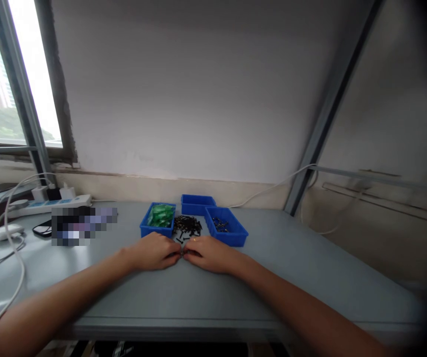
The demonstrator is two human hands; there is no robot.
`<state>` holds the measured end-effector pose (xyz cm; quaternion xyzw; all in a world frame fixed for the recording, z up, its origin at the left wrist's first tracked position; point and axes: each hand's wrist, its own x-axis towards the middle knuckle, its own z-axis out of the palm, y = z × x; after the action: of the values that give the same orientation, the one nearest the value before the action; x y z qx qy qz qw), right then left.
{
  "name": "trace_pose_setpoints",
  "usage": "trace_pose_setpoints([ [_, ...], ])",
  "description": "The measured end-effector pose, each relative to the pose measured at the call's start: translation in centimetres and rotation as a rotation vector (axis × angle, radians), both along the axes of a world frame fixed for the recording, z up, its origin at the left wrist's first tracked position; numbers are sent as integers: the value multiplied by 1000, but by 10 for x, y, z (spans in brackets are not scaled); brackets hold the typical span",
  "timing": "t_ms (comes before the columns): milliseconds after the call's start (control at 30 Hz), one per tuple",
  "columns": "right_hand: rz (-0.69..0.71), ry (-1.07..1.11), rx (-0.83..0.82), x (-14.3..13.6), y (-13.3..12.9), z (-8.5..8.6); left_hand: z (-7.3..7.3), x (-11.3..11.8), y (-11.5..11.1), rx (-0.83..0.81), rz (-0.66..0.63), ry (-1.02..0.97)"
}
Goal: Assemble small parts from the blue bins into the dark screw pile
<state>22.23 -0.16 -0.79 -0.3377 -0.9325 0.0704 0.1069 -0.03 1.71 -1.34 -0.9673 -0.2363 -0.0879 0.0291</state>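
Note:
My left hand [157, 252] and my right hand [209, 254] meet fingertip to fingertip above the grey table. Both are closed in a pinch on one small dark metal piece [182, 252], mostly hidden by the fingers. Just beyond them lies a loose pile of black screws [188, 225], with a few single ones nearer my fingers. Behind my left hand stands a blue bin [156, 232] of green, shiny small packets [161, 215]. Another blue bin [238, 239], behind my right hand, has several small metal parts [220, 224] on its floor.
A third blue bin [198, 206] stands at the back by the wall. A white power strip [52, 204] with plugs and a blurred-out object [83, 225] are at the left. A white cable [21, 263] crosses the table's left side over my forearm. Metal posts [298, 188] flank the table.

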Motion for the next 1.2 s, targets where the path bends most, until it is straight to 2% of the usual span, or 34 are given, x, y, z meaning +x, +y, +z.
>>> trace_pose_setpoints([
  [400, -14, -18, -12, -1, -1, 2, 2, 1, -1, 15, 21, 51],
  [1200, -2, -2, -21, 1, 0, 1, 0, -2, 1, -25, -6, -4],
])
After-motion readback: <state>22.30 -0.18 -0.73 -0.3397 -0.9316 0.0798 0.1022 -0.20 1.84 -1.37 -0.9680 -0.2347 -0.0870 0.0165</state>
